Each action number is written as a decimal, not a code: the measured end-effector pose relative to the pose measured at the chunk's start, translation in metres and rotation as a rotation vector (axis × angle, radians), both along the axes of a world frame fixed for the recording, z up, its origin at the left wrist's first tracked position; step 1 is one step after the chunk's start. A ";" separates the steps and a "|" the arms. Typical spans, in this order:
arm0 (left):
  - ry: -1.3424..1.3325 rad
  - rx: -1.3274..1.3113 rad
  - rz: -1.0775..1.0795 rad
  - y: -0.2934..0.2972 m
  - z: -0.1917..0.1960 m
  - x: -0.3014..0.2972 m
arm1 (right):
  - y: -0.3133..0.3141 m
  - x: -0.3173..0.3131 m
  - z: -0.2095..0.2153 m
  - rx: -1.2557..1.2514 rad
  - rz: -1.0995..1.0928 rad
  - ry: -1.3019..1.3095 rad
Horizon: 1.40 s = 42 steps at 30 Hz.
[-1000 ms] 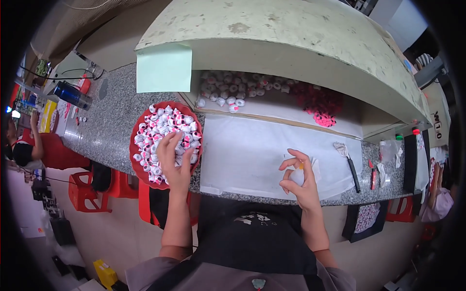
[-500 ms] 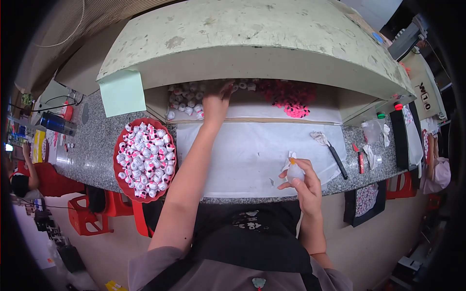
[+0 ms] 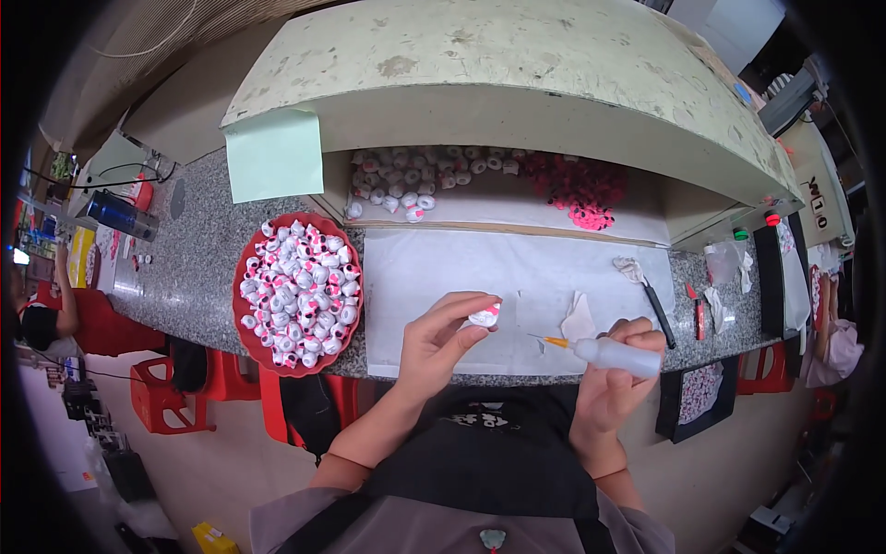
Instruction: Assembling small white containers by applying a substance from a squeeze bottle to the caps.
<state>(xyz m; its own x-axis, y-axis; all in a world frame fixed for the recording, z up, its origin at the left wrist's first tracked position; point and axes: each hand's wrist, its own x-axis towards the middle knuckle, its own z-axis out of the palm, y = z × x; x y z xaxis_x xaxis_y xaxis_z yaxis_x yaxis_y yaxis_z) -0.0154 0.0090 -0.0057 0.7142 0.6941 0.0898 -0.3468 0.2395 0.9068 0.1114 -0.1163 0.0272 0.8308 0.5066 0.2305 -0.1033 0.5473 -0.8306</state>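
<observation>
Over the white paper sheet point(image 3: 397, 277), my left hand point(image 3: 438, 346) pinches a small white figurine point(image 3: 484, 317) with a pink patch between thumb and fingertips. My right hand point(image 3: 614, 379) is wrapped round a translucent squeeze bottle point(image 3: 620, 356). The bottle lies tilted nearly level, its orange tip and thin needle pointing left toward the figurine, with a gap between them. A crumpled white tissue point(image 3: 579, 319) lies just beyond my right hand. To the left, a red scalloped bowl point(image 3: 242, 346) is heaped with white, pink and black figurines point(image 3: 300, 286).
A pale shelf box point(image 3: 517, 111) spans the back; inside it lie white figurines point(image 3: 406, 175) and a pile of pink pieces point(image 3: 581, 185). A black-handled tool point(image 3: 659, 314) and a red knife point(image 3: 700, 319) lie on the right. Below the counter edge sits a black tray point(image 3: 701, 402).
My left hand has come back from the shelf to the middle, now with a figurine in it. My right hand has turned the bottle from upright to pointing left.
</observation>
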 end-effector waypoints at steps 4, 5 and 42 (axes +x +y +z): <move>-0.020 0.082 0.059 -0.008 0.002 -0.003 | -0.005 -0.010 -0.004 -0.064 -0.096 -0.468; -0.021 0.080 0.059 -0.009 0.004 -0.003 | -0.007 -0.010 -0.004 -0.076 -0.048 -0.597; -0.077 -0.016 -0.033 -0.014 0.003 -0.002 | -0.009 -0.014 -0.002 -0.085 0.079 -0.869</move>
